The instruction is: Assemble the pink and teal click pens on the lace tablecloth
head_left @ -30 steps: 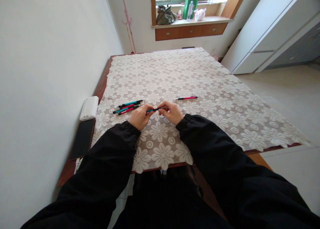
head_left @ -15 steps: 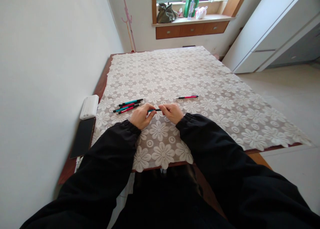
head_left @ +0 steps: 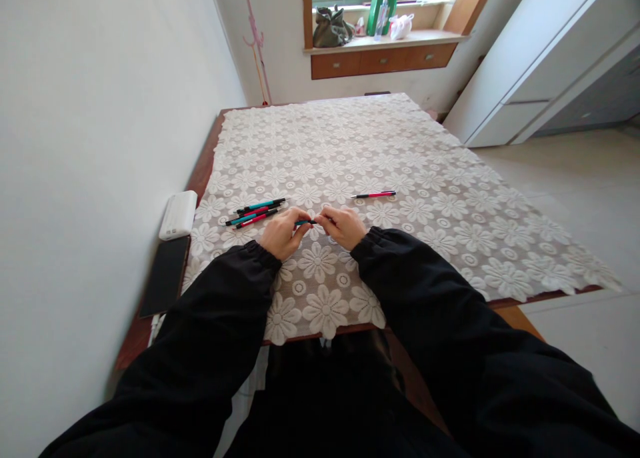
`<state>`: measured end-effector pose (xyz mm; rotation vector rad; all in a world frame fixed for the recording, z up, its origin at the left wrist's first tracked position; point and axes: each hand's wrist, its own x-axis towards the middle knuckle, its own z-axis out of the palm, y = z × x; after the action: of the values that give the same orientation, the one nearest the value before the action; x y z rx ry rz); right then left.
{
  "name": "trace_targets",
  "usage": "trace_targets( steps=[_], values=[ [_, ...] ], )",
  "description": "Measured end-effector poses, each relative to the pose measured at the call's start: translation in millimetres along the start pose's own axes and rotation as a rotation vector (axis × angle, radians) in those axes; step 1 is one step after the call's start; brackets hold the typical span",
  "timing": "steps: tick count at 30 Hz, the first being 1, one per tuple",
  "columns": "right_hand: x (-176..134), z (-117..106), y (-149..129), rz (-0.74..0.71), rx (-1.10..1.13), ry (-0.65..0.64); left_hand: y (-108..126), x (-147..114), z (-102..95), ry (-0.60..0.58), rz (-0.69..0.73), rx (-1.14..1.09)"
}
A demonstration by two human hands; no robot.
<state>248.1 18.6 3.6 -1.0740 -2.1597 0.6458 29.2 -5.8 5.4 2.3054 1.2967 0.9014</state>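
Both hands meet over the near part of the bench (head_left: 205, 163), low above a lace cloth (head_left: 327, 141) patterned with pale flowers. Between them is a thin blue-and-black pen (head_left: 303, 223), held roughly level and crosswise in front of the person. The left hand (head_left: 283, 234) pinches its blue part between thumb and bent fingers, covering much of it. The right hand (head_left: 345, 227) has thumb and forefinger drawn together, pinching the dark end; the exact contact there is too small to make out. The fingertips of the two hands are close to each other, and black sleeves (head_left: 235, 268) reach to both wrists.

Just beyond the left hand lies a loose pile of pens (head_left: 256, 213), some blue and black, some red and black, lying at slightly different slants and partly overlapping. Past the right hand, a single red-and-black pen (head_left: 374, 195) lies apart on the cloth, nearly crosswise.

On the bench's left edge, by the wall, a white box (head_left: 179, 215) sits next to a flat black slab (head_left: 165, 276). Beyond the bench, a dark bag (head_left: 331, 28), a green bag (head_left: 383, 6) and a clear bottle (head_left: 381, 21) stand on the window sill (head_left: 357, 45).
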Motion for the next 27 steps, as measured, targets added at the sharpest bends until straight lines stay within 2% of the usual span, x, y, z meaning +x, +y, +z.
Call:
trace_targets(
  steps=[6, 8, 12, 17, 22, 27],
  values=[
    [-0.2, 0.5, 0.5, -0.076, -0.040, 0.092, -3.5, 0.6, 0.2, 0.035, -0.030, 0.017],
    [-0.2, 0.6, 1.3, -0.075, -0.074, 0.082, -4.2, 0.9, 0.1, 0.033, -0.032, 0.017],
    [0.5, -0.2, 2.4, 0.029, -0.178, 0.020, -4.7, 1.2, 0.3, 0.033, -0.010, 0.045],
    [0.5, 0.5, 1.8, -0.100, -0.078, 0.034, -6.3, 0.9, 1.3, 0.050, -0.048, 0.041],
    [0.3, 1.1, 3.7, -0.013, -0.212, -0.014, -8.6, 0.6, 2.6, 0.023, -0.017, 0.024],
    [1.1, 0.3, 5.3, -0.126, -0.137, 0.026, -9.1, 1.1, 2.6, 0.041, -0.032, 0.014]
  ],
)
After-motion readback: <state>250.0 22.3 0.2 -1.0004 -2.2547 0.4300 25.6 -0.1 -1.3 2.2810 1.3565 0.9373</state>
